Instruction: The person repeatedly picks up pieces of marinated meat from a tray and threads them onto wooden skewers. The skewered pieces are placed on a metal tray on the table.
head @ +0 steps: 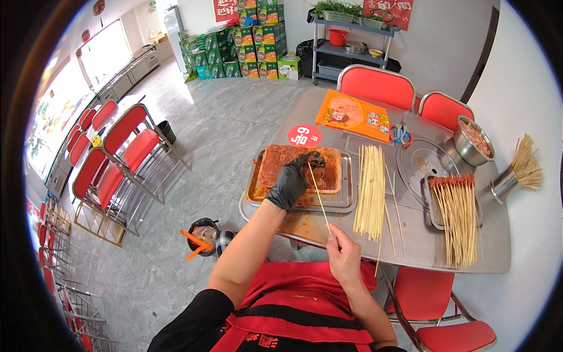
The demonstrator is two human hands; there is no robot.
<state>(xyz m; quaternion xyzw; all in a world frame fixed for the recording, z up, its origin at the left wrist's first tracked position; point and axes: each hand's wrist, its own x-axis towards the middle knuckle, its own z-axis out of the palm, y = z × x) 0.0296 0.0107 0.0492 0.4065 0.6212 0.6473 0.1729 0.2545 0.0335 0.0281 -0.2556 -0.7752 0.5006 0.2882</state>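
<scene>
My left hand (290, 179) wears a black glove with red marinade on its fingertips. It is over a shallow tray of red marinated meat (279, 158), which rests in a larger metal tray (348, 203). Its fingers close around the far tip of a bamboo skewer (321, 200), pinching what looks like a piece of meat, mostly hidden by the glove. Bare, my right hand (344, 254) grips the skewer's near end at the table's front edge. To the right lies a pile of bare bamboo skewers (369, 193), a few of them loose.
Farther right, loaded meat skewers (455, 220) lie on a small metal tray (433, 213). Behind are a round clear lid (413, 176), a steel pot of meat (459, 141) and a tipped metal cup (501, 182) of skewers. Scissors (401, 135) lie beside an orange bag (352, 115).
</scene>
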